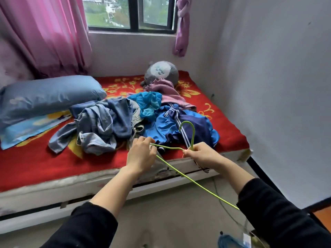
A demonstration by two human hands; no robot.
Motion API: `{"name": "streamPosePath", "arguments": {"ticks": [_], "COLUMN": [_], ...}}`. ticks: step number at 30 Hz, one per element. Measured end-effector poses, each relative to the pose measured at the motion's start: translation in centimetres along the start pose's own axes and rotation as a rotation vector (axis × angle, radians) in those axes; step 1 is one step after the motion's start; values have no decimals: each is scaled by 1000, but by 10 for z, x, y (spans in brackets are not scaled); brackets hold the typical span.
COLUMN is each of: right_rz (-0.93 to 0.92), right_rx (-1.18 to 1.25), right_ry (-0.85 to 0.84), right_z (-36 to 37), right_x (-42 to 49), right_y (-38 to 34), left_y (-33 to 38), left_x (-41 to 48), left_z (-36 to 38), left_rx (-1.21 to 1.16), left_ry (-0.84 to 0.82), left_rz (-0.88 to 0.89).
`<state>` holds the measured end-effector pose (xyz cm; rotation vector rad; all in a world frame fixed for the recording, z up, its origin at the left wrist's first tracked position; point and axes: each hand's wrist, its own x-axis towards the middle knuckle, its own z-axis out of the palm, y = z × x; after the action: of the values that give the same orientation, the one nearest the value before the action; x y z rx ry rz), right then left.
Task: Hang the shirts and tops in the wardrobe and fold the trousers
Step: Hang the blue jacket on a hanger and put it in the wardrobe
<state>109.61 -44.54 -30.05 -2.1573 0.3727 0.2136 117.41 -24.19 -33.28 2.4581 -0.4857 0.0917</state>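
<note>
One pillow (48,93) lies at the left of the bed (35,161). One heap of clothes (107,122) occupies the bed's centre; denim, turquoise, striped blue and pink pieces overlap, so I cannot count them. In front of it, my left hand (141,154) pinches one shoulder end of one green hanger (193,138). My right hand (202,154) grips its neck. The hanger's other end is hidden behind my right sleeve (279,212).
</note>
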Motion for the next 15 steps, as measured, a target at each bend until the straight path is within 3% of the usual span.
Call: {"name": "streamPosePath", "arguments": {"ticks": [15], "right_rz": [250], "right_rx": [111], "right_ry": [156], "right_z": [-96], "right_x": [253], "right_y": [57], "left_y": [-13], "left_x": [277], "left_z": [144], "left_rx": [0], "left_ry": [-321], "left_rz": [-133]}}
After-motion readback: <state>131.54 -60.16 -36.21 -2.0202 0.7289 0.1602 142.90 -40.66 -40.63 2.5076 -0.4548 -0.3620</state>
